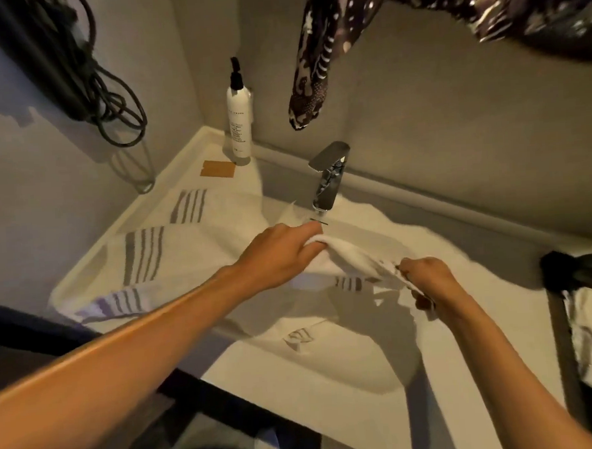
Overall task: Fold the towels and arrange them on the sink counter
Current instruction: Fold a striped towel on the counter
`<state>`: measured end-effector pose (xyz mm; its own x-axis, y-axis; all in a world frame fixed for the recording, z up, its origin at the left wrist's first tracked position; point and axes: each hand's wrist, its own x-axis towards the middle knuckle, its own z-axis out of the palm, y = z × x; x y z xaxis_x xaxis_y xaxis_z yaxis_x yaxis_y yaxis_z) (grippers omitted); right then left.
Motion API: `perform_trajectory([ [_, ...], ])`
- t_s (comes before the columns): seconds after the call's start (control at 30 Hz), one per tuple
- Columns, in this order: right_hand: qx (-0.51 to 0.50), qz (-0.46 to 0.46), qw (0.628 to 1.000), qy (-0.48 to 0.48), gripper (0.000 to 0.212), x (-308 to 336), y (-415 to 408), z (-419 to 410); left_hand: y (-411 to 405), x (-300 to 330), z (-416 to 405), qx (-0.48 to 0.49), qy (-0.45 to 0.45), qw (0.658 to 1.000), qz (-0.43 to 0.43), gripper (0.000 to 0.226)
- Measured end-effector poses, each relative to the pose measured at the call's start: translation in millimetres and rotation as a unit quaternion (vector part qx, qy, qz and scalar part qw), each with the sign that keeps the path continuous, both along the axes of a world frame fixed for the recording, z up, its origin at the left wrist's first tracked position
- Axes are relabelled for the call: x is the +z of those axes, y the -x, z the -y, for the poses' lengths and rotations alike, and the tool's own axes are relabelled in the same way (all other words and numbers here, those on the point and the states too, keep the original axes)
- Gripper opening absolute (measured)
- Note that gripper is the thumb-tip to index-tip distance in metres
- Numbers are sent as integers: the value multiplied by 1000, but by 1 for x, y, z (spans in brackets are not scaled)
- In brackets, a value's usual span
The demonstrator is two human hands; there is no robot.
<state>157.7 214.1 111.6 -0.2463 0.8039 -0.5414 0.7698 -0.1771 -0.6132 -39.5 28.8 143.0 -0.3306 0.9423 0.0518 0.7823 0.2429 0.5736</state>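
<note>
Towel [193,250] on counter [496,282], left of faucet [330,178]

We see a white towel [351,255] with grey stripes bunched and lifted over the sink counter [330,377] at centre frame. At left, more white striped towelling [145,256] lies spread flat on the counter; it may be several overlapping towels, though we cannot tell.

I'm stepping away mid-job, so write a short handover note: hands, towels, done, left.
Left hand: grip shut on one end of the white towel, over the sink.
Right hand: grip shut on the other end.
Striped towels: lying on the counter left of the tap, not neatly stacked.
Done: no finished fold visible.
Left: fold the held towel, then arrange all on the counter.
</note>
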Motion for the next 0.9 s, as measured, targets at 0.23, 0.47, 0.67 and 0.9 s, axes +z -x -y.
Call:
perform_trajectory([
  [0.23,-78,-122,983,-109,11,96,-117,-22,-100,59,-33,-84,-66,994,-25,12],
  [0.47,-130,-179,953,-208,7,124,-290,3,-263,53,-31,-155,-54,986,-2,19],
  [0.67,-62,-7,997,-44,38,44,-429,34,-388,-44,-20,-310,139,938,-70,27],
  [0.9,-22,83,996,-30,57,-37,-463,48,-427,-100,-9,-331,218,916,-64,27],
])
